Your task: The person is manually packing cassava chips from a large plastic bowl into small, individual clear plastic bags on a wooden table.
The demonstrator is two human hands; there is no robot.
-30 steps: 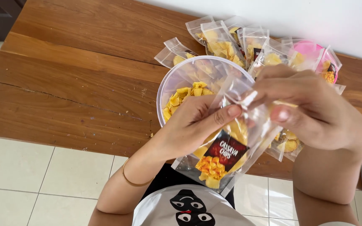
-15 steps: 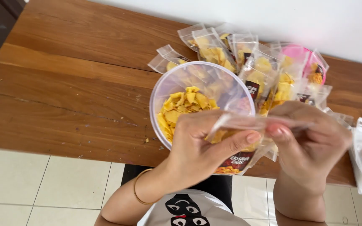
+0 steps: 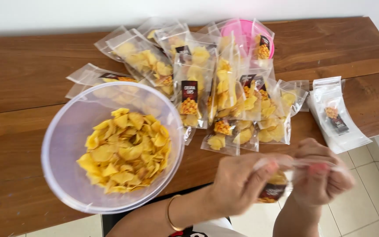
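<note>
Hands low at table's near edge. Left hand [image 3: 237,184] and right hand [image 3: 319,177] both pinch top edge of one small clear plastic pouch of yellow chips [image 3: 273,188] — fingers clenched on its top strip, pouch hanging between them, below brown wooden table [image 3: 31,66]. One large clear round plastic bowl [image 3: 62,145] on table, left of hands, partly full of yellow chips. Filled clear pouches [image 3: 207,83] heaped behind — roughly ten, overlapping, exact count unclear. One pink round container [image 3: 242,30] beneath heap. One stack of empty labelled pouches [image 3: 338,116] at right.
</note>
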